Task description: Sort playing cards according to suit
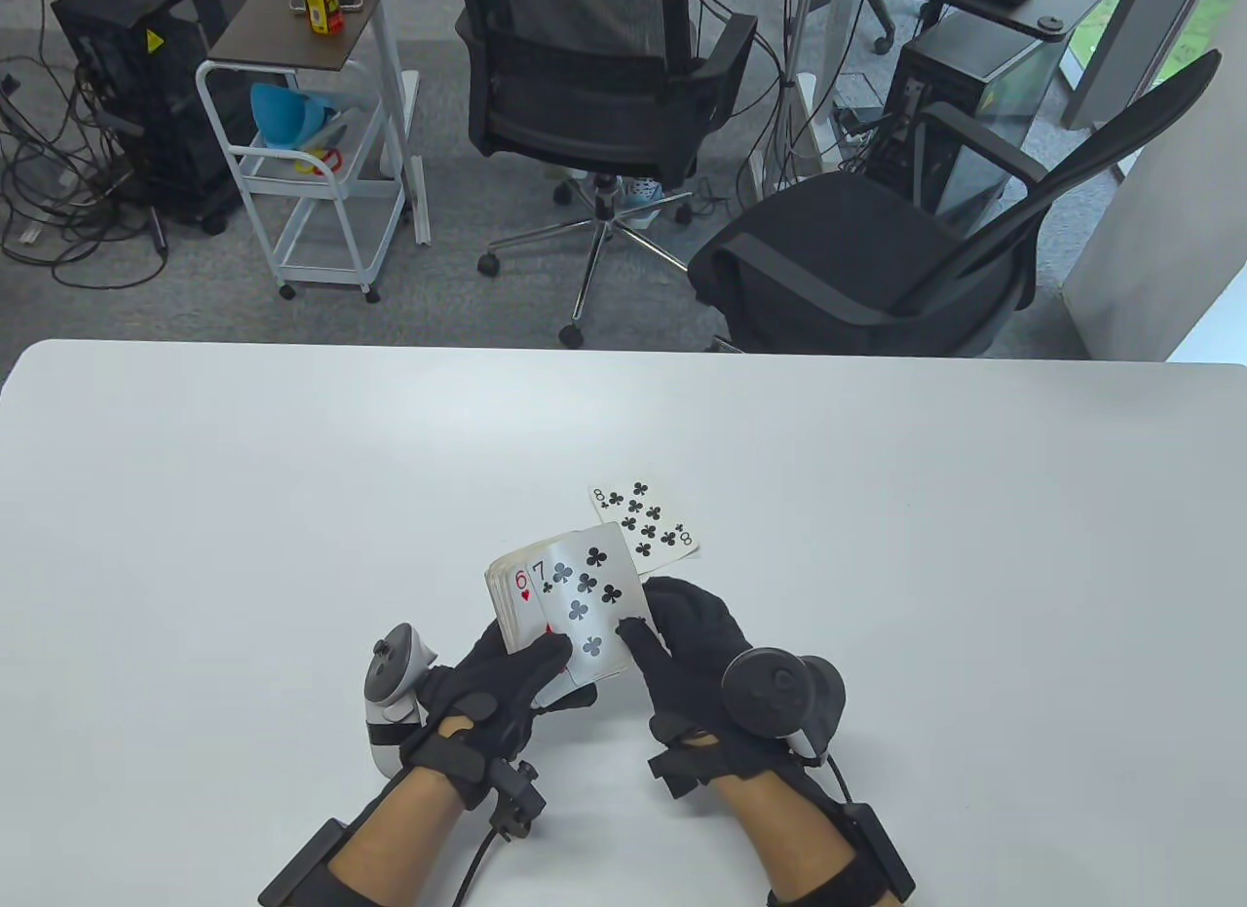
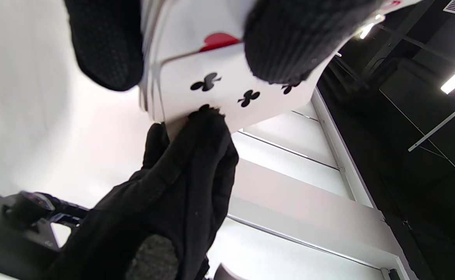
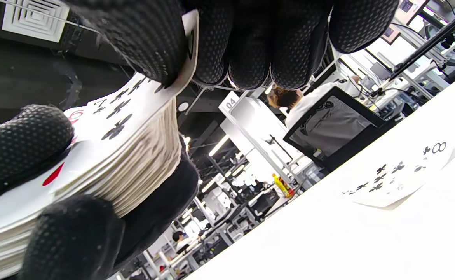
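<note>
Low in the frame's middle, the left hand (image 1: pixel 507 678) grips the deck (image 1: pixel 521 605) from below, the right hand (image 1: pixel 697 644) just beside it pinches the top seven of clubs (image 1: pixel 585 600), and the eight of clubs (image 1: pixel 645 527) lies face-up on the white surface (image 1: pixel 244 517) just above.

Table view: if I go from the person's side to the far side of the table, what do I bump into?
Black-gloved left hand → white seven of clubs card atop the held deck → white eight of clubs card lying flat → bare white tabletop.
</note>
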`<state>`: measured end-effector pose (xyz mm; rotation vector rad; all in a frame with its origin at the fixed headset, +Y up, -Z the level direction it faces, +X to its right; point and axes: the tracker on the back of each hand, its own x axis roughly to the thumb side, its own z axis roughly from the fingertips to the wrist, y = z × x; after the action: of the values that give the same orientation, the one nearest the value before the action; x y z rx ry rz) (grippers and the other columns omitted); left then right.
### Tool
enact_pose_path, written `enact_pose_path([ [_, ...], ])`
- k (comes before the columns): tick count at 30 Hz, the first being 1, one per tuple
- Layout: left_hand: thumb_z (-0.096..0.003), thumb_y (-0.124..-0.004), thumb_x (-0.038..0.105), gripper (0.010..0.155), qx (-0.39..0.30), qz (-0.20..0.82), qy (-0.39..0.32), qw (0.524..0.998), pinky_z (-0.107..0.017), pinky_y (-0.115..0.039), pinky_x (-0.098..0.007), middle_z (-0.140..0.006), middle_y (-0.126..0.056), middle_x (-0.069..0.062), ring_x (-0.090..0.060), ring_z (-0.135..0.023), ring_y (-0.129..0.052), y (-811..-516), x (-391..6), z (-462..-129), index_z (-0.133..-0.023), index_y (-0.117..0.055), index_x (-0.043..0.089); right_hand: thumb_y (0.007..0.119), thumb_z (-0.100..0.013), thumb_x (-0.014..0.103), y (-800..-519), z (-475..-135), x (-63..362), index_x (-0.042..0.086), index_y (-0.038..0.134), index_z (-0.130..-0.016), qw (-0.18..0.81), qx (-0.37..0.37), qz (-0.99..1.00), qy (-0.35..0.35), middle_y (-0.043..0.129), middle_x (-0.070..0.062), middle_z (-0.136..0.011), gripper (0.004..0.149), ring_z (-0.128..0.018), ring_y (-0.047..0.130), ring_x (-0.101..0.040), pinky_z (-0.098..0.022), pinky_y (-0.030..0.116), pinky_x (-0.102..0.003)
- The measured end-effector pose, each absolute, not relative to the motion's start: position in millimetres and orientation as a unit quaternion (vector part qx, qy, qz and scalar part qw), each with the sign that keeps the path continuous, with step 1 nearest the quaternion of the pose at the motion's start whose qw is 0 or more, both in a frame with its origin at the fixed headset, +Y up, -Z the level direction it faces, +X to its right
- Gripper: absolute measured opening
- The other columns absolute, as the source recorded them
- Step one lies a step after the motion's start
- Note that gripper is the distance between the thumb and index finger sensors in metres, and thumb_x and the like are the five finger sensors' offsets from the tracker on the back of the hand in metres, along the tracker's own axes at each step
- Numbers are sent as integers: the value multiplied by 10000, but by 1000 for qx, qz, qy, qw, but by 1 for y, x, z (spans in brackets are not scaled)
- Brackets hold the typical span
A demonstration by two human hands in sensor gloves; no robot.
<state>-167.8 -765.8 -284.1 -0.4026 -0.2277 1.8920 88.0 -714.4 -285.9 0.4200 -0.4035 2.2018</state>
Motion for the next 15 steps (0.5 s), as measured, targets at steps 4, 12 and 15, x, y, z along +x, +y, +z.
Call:
enact_pose_path([
  [4, -558, -877, 434, 675, -165, 805, -89, 563, -575, -910, -440, -1091, -675, -22, -325, -974, -806, -766, -174, -282, -1090, -499, 261, 810, -556, 336, -715, -291, 94, 94, 788, -865, 422, 149, 881, -155, 729, -180, -989, 393, -903, 720, -473, -659, 558, -674],
  [12, -574, -825, 451, 658, -140, 782, -95, 600, -540, -921, -426, -1075, -688, -40, -328, -944, -834, -758, -176, -287, -1090, -483, 229, 796, -577, 330, -720, -341, 160, 137, 806, -889, 383, -34, 918, -97, 615, -211, -1060, 367, -979, 522, -534, -673, 391, -731],
  [15, -570, -824, 474, 662, -146, 784, -88, 598, -510, -927, -430, -1050, -725, -55, -334, -903, -875, -760, -180, -293, -1084, -504, 206, 805, -578, 329, -720, -367, 160, 134, 820, -887, 329, -58, 941, -54, 588, -226, -1073, 366, -998, 451, -550, -666, 341, -748],
])
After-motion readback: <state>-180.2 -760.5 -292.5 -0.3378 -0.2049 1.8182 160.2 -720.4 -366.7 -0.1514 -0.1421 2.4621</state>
